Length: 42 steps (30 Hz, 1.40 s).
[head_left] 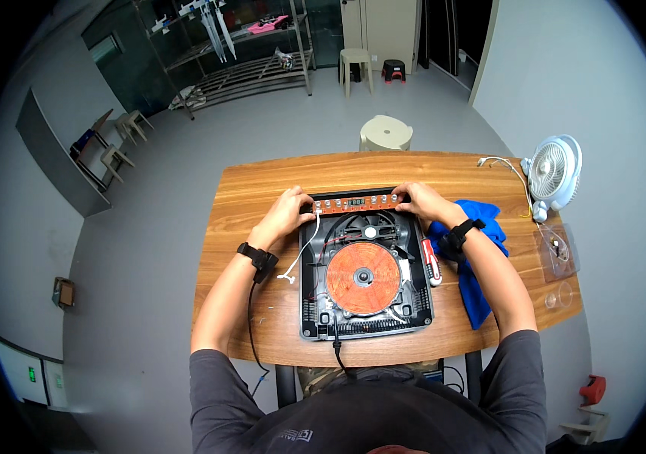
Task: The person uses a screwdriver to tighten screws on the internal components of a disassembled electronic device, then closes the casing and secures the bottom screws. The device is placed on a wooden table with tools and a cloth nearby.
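Note:
An opened induction cooker housing, black, lies on the wooden table in front of me. Its round copper-orange coil fills the middle, with a cooling fan behind it. Along the far edge runs a narrow orange control board with a small display and several buttons. My left hand grips the board's left end, and my right hand has its fingers closed on the right end. From the left end a white cable trails down onto the table. Both fingertips are partly hidden.
A red and white screwdriver lies right of the housing, beside a blue cloth. At the table's right stand a light blue desk fan and a clear plastic tray. A cream stool is beyond the far edge.

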Motion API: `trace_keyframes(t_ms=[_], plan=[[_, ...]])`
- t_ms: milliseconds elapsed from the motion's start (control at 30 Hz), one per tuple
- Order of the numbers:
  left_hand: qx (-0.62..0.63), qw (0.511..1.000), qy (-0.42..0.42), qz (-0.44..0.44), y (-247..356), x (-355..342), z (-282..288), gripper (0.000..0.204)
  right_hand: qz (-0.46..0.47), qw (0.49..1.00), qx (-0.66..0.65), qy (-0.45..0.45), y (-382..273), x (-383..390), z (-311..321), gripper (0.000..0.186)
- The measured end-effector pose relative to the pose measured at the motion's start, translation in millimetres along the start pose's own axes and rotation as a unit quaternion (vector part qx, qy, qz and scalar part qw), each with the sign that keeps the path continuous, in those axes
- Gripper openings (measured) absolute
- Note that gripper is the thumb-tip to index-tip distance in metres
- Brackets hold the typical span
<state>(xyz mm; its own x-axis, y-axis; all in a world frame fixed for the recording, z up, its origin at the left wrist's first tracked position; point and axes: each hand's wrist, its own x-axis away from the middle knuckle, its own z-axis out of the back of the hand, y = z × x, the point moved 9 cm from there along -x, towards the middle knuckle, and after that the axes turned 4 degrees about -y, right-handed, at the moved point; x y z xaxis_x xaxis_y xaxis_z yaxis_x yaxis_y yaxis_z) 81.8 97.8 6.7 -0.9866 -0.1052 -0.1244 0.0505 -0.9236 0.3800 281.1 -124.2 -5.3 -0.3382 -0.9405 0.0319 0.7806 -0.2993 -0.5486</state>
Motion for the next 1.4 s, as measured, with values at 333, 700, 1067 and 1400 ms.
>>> trace_keyframes(t_ms=[333,700,1067,1400], plan=[[0.046,0.999,-0.006,-0.025,20.1,31.1,11.0,0.029,0.017,1.000,0.008,0.008,8.9,-8.7,-4.8,0.040],[0.180,0.967,-0.179,0.003,57.6,110.9,16.6,0.021,0.009,1.000,0.000,0.008,5.9,-7.9,-2.7,0.040],[0.116,0.972,-0.206,-0.003,61.6,130.6,16.2,0.019,-0.005,1.000,0.015,0.000,3.9,-6.0,-2.4,0.040],[0.144,0.968,-0.202,-0.039,98.5,121.9,6.7,0.016,0.001,1.000,0.017,0.011,5.6,-5.2,-2.9,0.039]])
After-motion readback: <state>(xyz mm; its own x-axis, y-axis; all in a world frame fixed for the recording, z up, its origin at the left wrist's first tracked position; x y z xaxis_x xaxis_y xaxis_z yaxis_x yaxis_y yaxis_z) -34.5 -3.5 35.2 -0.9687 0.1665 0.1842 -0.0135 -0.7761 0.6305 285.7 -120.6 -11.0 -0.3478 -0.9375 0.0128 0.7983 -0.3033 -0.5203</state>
